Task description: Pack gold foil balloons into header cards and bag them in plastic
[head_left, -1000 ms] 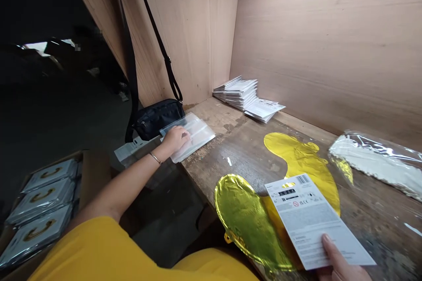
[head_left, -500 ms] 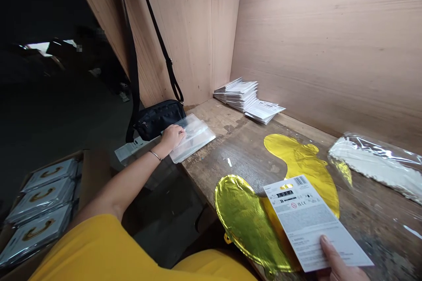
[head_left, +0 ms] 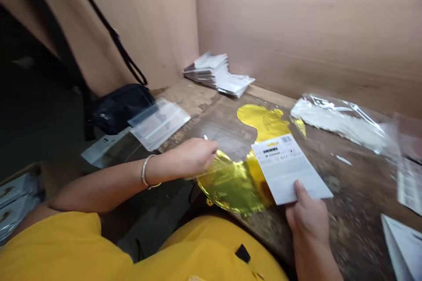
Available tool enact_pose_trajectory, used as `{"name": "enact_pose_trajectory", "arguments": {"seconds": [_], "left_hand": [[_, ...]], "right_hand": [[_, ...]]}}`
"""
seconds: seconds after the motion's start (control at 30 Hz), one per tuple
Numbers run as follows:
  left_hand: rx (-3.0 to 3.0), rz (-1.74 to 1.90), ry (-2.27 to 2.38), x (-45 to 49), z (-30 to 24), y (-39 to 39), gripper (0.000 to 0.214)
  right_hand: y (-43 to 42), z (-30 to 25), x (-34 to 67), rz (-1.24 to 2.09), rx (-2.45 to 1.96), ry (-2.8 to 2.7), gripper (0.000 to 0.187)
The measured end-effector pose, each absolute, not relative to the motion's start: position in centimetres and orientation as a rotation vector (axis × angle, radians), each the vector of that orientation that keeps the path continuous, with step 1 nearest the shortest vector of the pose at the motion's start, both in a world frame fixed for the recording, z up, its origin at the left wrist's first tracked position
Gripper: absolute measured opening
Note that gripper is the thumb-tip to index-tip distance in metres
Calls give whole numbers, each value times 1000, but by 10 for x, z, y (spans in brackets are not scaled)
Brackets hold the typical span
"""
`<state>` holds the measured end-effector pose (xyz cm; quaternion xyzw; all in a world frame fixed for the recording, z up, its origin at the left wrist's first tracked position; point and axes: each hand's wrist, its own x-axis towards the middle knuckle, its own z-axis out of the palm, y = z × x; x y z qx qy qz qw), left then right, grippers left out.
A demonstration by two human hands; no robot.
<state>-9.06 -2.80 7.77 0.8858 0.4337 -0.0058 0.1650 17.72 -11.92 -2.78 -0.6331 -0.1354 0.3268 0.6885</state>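
Note:
My right hand (head_left: 308,215) grips a white printed card (head_left: 290,171) by its lower edge, thumb on top. The card has small dark print, a barcode and a hang hole through which gold shows. Behind and left of it lies a flat, curved gold foil balloon (head_left: 231,184) near the table edge. My left hand (head_left: 199,156), blurred by motion, is closed above the balloon's left end. From its fingers seems to hang a clear plastic bag (head_left: 211,171), hard to see against the foil. A pile of clear plastic bags (head_left: 160,125) lies farther left.
Stacked white cards (head_left: 214,70) stand in the back corner. A black shoulder bag (head_left: 120,107) hangs left. White material in clear film (head_left: 339,120) lies at the back right. Folded cards (head_left: 404,246) are at the right edge, and a box of packed items (head_left: 20,197) is lower left.
My left hand has left the bag pile and come right over the balloon, seemingly with one clear bag. The right hand still holds the card. The view has swung right.

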Motion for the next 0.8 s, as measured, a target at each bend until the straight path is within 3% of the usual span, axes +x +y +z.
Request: {"name": "enact_pose_trajectory", "arguments": {"seconds": [0.17,0.33,0.43,0.53,0.7,0.8], "left_hand": [[2755,-42,819,-25,10,-46,14],[2821,219,621,-18,2,-37,24],[2848,356,677,-6,7,-19,33],[2757,215,926,18,4,3,44],[2666,68,894,38,9,22,9],[2502,338,861,31,23,15,41]], "right_hand": [[-132,-19,199,448,-1337,-284,55],[-155,-28,225,351,-1425,-186,51],[-158,-34,229,365,-1417,-181,49],[-155,-35,228,360,-1383,-220,46],[-156,-34,228,384,-1392,-198,43],[-158,-33,229,403,-1410,-196,44]]}}
